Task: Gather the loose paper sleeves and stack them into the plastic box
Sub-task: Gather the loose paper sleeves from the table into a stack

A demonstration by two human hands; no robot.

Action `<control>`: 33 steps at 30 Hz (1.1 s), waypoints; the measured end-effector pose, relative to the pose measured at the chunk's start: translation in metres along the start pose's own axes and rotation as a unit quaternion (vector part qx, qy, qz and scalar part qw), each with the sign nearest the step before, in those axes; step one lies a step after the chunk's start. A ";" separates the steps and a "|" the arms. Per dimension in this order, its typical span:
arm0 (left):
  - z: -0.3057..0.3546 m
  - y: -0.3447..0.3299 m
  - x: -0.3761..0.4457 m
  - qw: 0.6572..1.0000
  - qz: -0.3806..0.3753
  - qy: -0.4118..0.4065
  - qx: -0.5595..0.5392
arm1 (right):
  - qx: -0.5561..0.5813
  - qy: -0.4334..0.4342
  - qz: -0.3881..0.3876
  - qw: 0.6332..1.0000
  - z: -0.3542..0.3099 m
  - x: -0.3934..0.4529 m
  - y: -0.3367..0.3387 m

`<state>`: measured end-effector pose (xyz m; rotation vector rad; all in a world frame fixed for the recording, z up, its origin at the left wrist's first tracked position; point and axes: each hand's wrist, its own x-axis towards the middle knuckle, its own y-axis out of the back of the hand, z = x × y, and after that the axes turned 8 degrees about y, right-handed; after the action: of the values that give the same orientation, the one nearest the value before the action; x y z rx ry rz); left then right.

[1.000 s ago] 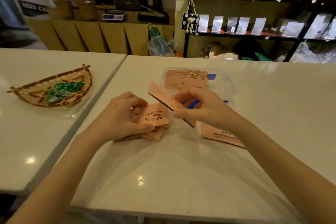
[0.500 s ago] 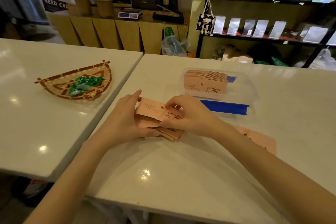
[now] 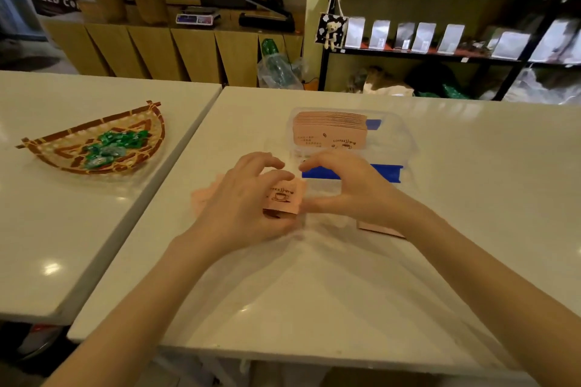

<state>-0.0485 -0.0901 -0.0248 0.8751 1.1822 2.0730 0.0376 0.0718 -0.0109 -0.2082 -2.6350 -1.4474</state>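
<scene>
A small pile of pink paper sleeves (image 3: 284,196) with a coffee-cup print lies on the white table just in front of the clear plastic box (image 3: 405,141). My left hand (image 3: 242,201) curls over the pile's left side and grips it. My right hand (image 3: 349,188) presses against the pile's right edge with thumb and fingers. Inside the box, a neat stack of pink sleeves (image 3: 330,130) leans at the back left. One loose sleeve (image 3: 377,228) lies flat on the table, partly hidden under my right wrist.
A woven fan-shaped basket (image 3: 78,148) with green wrapped candies sits on the neighbouring table at left. A gap (image 3: 176,173) separates the two tables. Blue tape (image 3: 320,172) marks the box's front. Shelves with silver bags stand behind.
Both hands have squared the pile between them; my right hand has moved from on top of the sleeves to their right edge. The view has shifted slightly.
</scene>
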 end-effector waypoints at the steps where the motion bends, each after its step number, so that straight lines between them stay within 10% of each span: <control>1: 0.007 -0.002 0.003 1.000 -0.002 -0.014 -0.008 | 0.005 -0.009 0.007 1.000 0.004 -0.007 0.006; 15: 0.097 -0.053 0.047 0.971 -0.220 -0.088 -0.013 | -0.066 -0.189 -0.052 0.978 0.068 -0.104 0.056; 33: 0.100 -0.067 0.046 0.986 -0.158 -0.044 -0.034 | -0.060 -0.149 -0.025 0.987 0.074 -0.110 0.065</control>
<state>0.0120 0.0232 -0.0339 0.6904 1.1156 1.7900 0.1538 0.1625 -0.0162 -0.4047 -2.7991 -1.7157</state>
